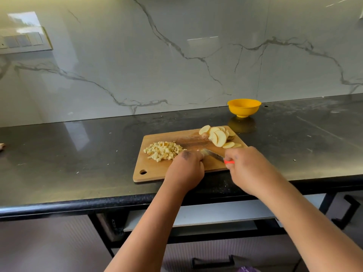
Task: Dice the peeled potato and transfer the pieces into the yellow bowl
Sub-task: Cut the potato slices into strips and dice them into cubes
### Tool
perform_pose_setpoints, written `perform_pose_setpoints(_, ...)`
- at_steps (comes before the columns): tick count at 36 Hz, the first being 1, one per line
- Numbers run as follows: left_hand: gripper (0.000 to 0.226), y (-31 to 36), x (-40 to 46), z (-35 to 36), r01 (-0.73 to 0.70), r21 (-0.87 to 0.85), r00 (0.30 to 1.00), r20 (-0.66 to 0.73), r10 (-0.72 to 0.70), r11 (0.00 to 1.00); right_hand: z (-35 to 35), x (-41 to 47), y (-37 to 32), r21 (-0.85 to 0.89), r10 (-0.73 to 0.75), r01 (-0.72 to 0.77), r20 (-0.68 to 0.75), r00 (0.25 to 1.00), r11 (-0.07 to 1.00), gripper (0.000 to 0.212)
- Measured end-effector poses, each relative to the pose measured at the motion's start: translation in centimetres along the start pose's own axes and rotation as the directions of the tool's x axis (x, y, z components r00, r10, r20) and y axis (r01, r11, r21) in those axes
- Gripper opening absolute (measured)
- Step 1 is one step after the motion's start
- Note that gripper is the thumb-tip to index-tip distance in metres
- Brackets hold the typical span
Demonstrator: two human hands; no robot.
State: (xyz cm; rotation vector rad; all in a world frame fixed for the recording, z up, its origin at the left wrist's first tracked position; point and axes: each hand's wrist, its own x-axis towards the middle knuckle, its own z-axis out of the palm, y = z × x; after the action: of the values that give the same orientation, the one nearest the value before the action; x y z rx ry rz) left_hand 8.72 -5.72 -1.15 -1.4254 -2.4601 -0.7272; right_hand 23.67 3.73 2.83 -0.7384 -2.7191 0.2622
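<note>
A wooden cutting board [157, 169] lies on the dark counter. A heap of diced potato [164, 151] sits on its left part. Several potato slices [218, 136] are stacked at its far right corner. My left hand [186, 169] is curled over a piece of potato on the board, which it mostly hides. My right hand [247, 169] grips a knife with an orange-red handle [229, 162]; its blade [213, 154] points left toward my left hand. The yellow bowl [244, 107] stands behind the board near the wall.
The black countertop [78, 154] ends in a front edge just below the board. A marble wall rises behind. A switch plate [23, 41] is on the wall at left. Drawers and a shelf lie under the counter.
</note>
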Motion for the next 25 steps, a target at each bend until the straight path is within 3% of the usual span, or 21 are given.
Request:
perform_pose_setpoints(5, 0.030, 0.0, -0.1, -0.1, 0.004, 0.003, 1.000, -0.002, -0.004, 1.000, -3.5, -1.5, 0.7, -0.120, 0.036, -0.018, 0.149, 0.988, 0.993, 0.009)
perform_pose_setpoints(10, 0.034, -0.1, -0.1, 0.3, 0.007, 0.034, 1.000, -0.002, -0.007, 0.999, -1.9, -1.1, -0.1, -0.008, -0.028, 0.027, -0.068, 0.997, 1.000, 0.004)
perform_pose_setpoints(17, 0.031, -0.1, 0.1, 0.3, -0.006, 0.022, 1.000, -0.015, 0.007, 1.000, 0.5, -0.2, -1.0, -0.008, -0.034, 0.033, -0.026, 0.999, 0.999, 0.011)
perform_pose_setpoints(20, 0.030, -0.2, 0.1, 0.3, 0.000, 0.013, 1.000, -0.018, 0.000, 1.000, -0.7, -0.4, -1.0, -0.037, 0.018, -0.014, 0.115, 0.993, 0.999, 0.015)
perform_pose_setpoints(25, 0.028, -0.2, 0.0, 0.3, 0.007, 0.025, 1.000, -0.011, -0.007, 1.000, -3.2, -1.7, 0.2, -0.108, -0.018, 0.031, 0.114, 0.993, 0.994, 0.003)
